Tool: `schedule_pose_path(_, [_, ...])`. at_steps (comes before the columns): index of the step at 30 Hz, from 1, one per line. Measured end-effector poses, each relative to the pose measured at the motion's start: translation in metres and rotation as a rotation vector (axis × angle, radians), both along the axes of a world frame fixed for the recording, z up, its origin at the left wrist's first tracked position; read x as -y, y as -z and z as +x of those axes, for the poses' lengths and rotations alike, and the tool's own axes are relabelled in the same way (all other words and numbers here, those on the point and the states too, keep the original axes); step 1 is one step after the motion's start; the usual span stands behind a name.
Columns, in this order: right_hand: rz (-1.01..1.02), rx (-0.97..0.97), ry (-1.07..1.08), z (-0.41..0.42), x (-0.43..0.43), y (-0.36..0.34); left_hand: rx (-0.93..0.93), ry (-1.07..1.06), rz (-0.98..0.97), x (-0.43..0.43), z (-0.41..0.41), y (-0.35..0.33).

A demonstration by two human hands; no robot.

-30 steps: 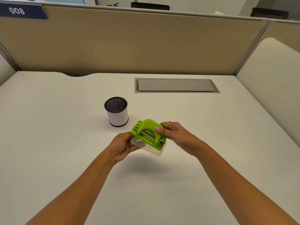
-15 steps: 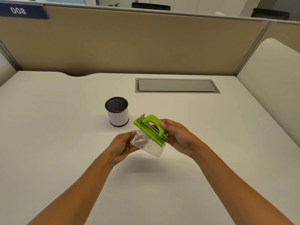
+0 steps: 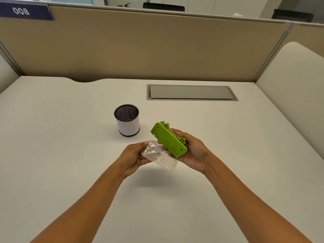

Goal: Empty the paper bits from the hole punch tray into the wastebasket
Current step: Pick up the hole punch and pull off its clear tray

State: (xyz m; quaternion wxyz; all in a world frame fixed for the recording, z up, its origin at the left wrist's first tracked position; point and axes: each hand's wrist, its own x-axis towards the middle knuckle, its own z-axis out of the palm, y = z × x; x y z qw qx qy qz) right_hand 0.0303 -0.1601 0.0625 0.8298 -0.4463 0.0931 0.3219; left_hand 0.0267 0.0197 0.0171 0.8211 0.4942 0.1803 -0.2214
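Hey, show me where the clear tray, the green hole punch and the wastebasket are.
clear tray (image 3: 164,161): head view, on its clear flat face.
green hole punch (image 3: 169,139): head view, on its flat green underside.
wastebasket (image 3: 128,127): head view, on its white side wall.

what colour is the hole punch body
The hole punch body is lime green, clearest in the head view.

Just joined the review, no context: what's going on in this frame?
A person grips a green hole punch in the right hand, its underside turned toward the camera. The left hand holds the clear tray just below it, seemingly detached, with paper bits inside. The wastebasket stands upright on the desk beyond the hands; the tray is not over it yet.
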Motion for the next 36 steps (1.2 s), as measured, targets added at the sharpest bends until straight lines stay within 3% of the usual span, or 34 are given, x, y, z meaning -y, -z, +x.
schedule_pose_path(8, [-0.081, 0.033, -0.017, -0.003, -0.002, -0.001, 0.004, 0.013, 0.010, -0.001, 0.000, 0.002])
schedule_pose_path(17, [-0.422, 0.264, 0.027, -0.002, -0.012, -0.001, 0.022, -0.004, 0.065, 0.000, 0.001, 0.000])
schedule_pose_path(20, [-0.594, 0.404, 0.041, -0.005, -0.015, 0.002, 0.031, -0.017, 0.065, 0.000, 0.001, -0.001])
schedule_pose_path(24, [-0.962, 0.769, 0.009, -0.011, -0.018, 0.004, 0.059, -0.006, 0.101, 0.000, 0.000, -0.001])
schedule_pose_path(29, [-1.038, 1.054, 0.004, -0.017, -0.022, 0.008, 0.071, 0.003, 0.106, -0.001, 0.001, -0.001])
schedule_pose_path(36, [-1.074, 1.110, 0.086, -0.016, -0.022, 0.014, 0.069, 0.001, 0.098, 0.000, 0.002, -0.001])
